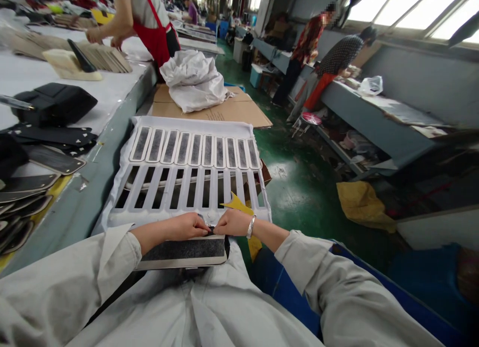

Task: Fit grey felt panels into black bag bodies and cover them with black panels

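Observation:
My left hand (190, 225) and my right hand (232, 222) meet in front of my body, fingertips almost touching. Both pinch a small dark piece (211, 230), mostly hidden by the fingers, at the far edge of a flat panel. That panel (187, 250) has a dark grey middle and a cream border, and lies at my lap. Just beyond the hands is a white slotted plastic crate (149, 214). Along its far part lies a row of several narrow panels (195, 149), grey with cream borders. A yellow pointed piece (239, 203) shows behind my right hand.
At left stands a worktable (123, 95) with stacked dark straps (52, 137) and a black case (56, 103). A white bag (194, 80) sits on cardboard (239, 107) ahead. A co-worker in a red apron (159, 42) works there; others bend over a right-hand bench (389, 122).

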The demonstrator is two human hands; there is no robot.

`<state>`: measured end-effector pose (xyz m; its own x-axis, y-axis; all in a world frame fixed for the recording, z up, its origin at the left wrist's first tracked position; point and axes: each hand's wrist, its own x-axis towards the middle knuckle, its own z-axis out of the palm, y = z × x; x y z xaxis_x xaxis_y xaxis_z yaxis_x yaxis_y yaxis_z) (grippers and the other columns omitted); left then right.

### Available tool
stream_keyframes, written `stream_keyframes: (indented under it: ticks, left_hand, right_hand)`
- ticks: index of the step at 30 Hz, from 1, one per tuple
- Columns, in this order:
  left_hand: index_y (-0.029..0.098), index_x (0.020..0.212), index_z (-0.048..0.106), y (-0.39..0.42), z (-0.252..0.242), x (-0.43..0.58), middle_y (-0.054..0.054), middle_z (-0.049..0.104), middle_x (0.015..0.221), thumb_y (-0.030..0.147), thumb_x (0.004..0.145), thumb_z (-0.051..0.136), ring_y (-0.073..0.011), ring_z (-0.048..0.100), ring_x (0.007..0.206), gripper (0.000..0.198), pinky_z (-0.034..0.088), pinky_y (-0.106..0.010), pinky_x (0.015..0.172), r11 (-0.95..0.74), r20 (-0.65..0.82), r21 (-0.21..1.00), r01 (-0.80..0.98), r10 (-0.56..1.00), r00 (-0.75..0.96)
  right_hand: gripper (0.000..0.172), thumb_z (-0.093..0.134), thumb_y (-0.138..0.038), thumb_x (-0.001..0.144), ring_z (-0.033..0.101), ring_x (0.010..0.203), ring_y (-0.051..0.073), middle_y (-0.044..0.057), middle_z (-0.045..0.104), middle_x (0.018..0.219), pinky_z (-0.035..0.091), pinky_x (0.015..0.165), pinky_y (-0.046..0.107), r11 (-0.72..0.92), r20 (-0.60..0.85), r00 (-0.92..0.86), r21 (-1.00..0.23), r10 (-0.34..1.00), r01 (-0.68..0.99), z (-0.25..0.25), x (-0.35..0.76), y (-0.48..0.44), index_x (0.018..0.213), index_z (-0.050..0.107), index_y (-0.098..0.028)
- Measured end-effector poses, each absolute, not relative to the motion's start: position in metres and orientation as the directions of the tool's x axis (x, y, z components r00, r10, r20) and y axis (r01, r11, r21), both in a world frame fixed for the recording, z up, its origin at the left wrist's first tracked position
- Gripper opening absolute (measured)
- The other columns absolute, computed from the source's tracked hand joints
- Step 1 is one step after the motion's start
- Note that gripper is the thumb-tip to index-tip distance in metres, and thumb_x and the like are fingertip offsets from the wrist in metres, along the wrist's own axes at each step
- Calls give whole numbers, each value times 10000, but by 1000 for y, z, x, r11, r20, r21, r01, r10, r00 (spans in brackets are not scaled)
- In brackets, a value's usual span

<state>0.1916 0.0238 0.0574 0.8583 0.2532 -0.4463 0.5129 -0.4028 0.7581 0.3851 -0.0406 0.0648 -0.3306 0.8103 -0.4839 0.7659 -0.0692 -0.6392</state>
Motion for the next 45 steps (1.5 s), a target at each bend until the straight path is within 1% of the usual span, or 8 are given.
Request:
stream_keyframes:
  ticks: [4, 13, 16, 20, 28, 37, 42, 45]
  left_hand:
    - [148, 1049, 716, 26, 56, 191, -34, 742, 905, 283, 826, 464, -159, 609, 761, 363, 415, -192, 668, -447, -443, 740, 502, 237, 865]
    - [176, 1083, 701, 26, 56, 188, -23, 740, 951, 214, 827, 450, -148, 627, 789, 360, 426, -187, 713, -498, -425, 716, 489, 245, 872]
    - [182, 1137, 671, 44, 59, 167, -22, 716, 1061, 269, 850, 468, -165, 629, 910, 362, 431, -200, 800, -396, -480, 748, 532, 230, 847]
    - [204, 1128, 675, 67, 61, 131, -10, 700, 1106, 411, 845, 521, -195, 616, 996, 383, 420, -231, 873, -242, -581, 749, 617, 209, 787]
    - [230, 1134, 671, 63, 52, 114, 3, 712, 1073, 447, 837, 537, -183, 626, 937, 392, 443, -219, 810, -236, -552, 769, 594, 225, 803]
    - [217, 1143, 671, 51, 46, 106, -2, 727, 1026, 383, 858, 510, -184, 637, 845, 368, 448, -226, 752, -292, -459, 796, 530, 279, 843]
    - [212, 1151, 665, 50, 47, 106, -5, 720, 1053, 316, 860, 491, -179, 635, 858, 355, 442, -227, 768, -338, -434, 780, 526, 314, 845]
    - [209, 1132, 675, 62, 46, 93, -4, 717, 1061, 336, 850, 515, -176, 637, 871, 348, 449, -225, 775, -308, -461, 781, 544, 304, 834]
  right_hand:
    - [176, 658, -303, 719, 524, 514, 86, -40, 587, 516, 385, 535, 183, -52, -580, -390, -602, 715, 797, 63, 384, -24, 796, 755, -177]
    - [206, 683, -347, 722, 579, 591, 120, -4, 651, 574, 385, 549, 201, 151, -537, -472, -535, 699, 831, 63, 376, -12, 794, 769, -174]
    - [205, 706, -339, 703, 637, 736, 160, 3, 717, 733, 443, 667, 231, 97, -470, -477, -630, 742, 771, 56, 380, -13, 851, 769, -212]
    - [442, 730, -355, 683, 645, 906, 197, 2, 725, 967, 472, 845, 313, -66, -436, -469, -783, 768, 619, 40, 386, -14, 1113, 685, -262]
    - [414, 599, -440, 811, 572, 1120, 201, -13, 659, 1171, 370, 1023, 320, -54, -481, -595, -804, 644, 592, 38, 372, -11, 1191, 635, -278]
    - [427, 442, -433, 919, 575, 1100, 182, 26, 627, 1224, 404, 955, 260, 111, -490, -690, -768, 533, 631, 40, 338, 0, 1282, 563, -244]
    - [431, 373, -441, 939, 610, 975, 203, 77, 670, 1117, 438, 879, 297, 190, -495, -668, -707, 555, 681, 40, 319, 2, 1179, 633, -197]
    - [424, 368, -444, 937, 601, 1018, 214, 70, 658, 1150, 432, 908, 315, 180, -505, -645, -690, 574, 701, 41, 310, 3, 1191, 626, -224]
